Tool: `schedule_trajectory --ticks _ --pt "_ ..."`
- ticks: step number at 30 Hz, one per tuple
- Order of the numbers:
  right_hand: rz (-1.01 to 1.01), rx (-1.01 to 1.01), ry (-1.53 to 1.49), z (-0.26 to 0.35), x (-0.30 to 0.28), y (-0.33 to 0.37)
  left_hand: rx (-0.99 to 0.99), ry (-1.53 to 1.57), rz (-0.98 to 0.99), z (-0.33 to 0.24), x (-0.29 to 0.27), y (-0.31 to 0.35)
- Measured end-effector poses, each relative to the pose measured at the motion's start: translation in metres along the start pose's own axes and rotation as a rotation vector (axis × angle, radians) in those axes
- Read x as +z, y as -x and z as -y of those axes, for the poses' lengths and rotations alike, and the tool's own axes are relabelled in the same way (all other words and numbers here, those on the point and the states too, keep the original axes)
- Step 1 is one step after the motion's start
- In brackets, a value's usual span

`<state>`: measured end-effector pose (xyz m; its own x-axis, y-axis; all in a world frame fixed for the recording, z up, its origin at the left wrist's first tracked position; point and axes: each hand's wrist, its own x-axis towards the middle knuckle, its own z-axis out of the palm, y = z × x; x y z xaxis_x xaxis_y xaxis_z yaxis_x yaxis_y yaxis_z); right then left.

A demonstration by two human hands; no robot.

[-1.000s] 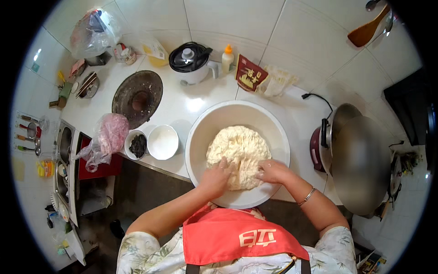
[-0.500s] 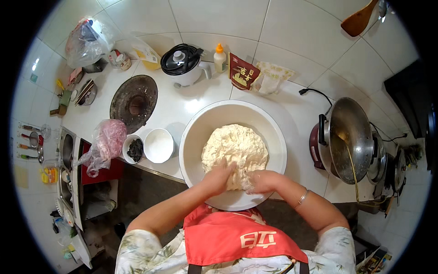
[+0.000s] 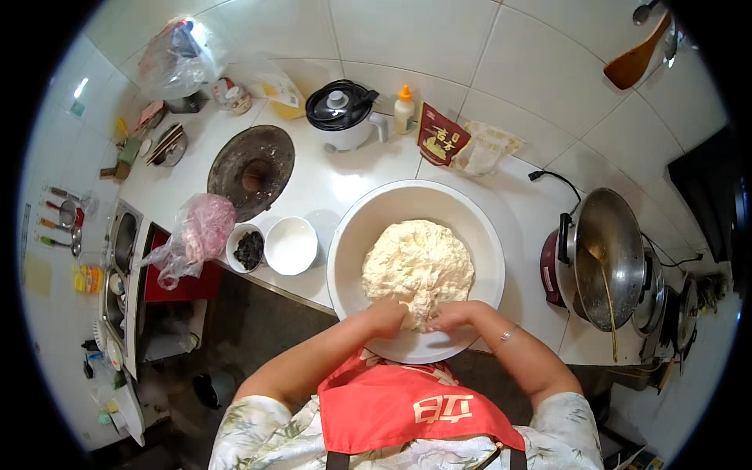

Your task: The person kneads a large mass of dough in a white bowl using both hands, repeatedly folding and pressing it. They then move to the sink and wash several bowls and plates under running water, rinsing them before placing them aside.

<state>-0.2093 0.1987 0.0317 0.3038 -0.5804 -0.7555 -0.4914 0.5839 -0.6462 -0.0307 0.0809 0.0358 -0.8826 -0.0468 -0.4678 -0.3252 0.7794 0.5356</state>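
Observation:
A big pale lump of dough [image 3: 418, 258] with a rough, uneven surface lies in a large white basin [image 3: 338, 270] at the counter's front edge. At the dough's near left side, my left hand [image 3: 386, 317] is closed with its curled fingers gripping the edge. My right hand [image 3: 452, 315] is likewise closed on the near right edge, a short way from the left. Between them a narrow ridge of dough rises toward me. The fingertips of both hands are partly hidden in the dough.
Left of the basin stand a white bowl [image 3: 291, 246], a bowl of dark pieces [image 3: 247, 248] and a pink plastic bag [image 3: 205, 225]. Behind are a white electric pot [image 3: 342, 129], a squeeze bottle [image 3: 403, 111] and a red pouch [image 3: 440, 136]. A large wok [image 3: 617, 251] with a ladle stands right.
Both hands have drawn in toward the near edge, with fingers more curled into the dough. The whole view has shifted slightly, so the scene sits further right and lower.

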Motion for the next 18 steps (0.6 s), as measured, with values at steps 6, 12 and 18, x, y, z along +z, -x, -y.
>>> schedule_trajectory --ticks 6,12,18 --pt "-0.861 -0.071 0.267 0.027 -0.018 0.023 -0.092 -0.188 -0.538 0.004 -0.031 0.007" --pt "-1.094 0.065 0.593 0.018 -0.002 -0.032 -0.199 -0.186 -0.474 0.018 -0.015 -0.02" --pt "-1.204 0.014 0.353 0.06 0.017 -0.013 0.037 0.214 -0.598 0.036 -0.076 0.034"
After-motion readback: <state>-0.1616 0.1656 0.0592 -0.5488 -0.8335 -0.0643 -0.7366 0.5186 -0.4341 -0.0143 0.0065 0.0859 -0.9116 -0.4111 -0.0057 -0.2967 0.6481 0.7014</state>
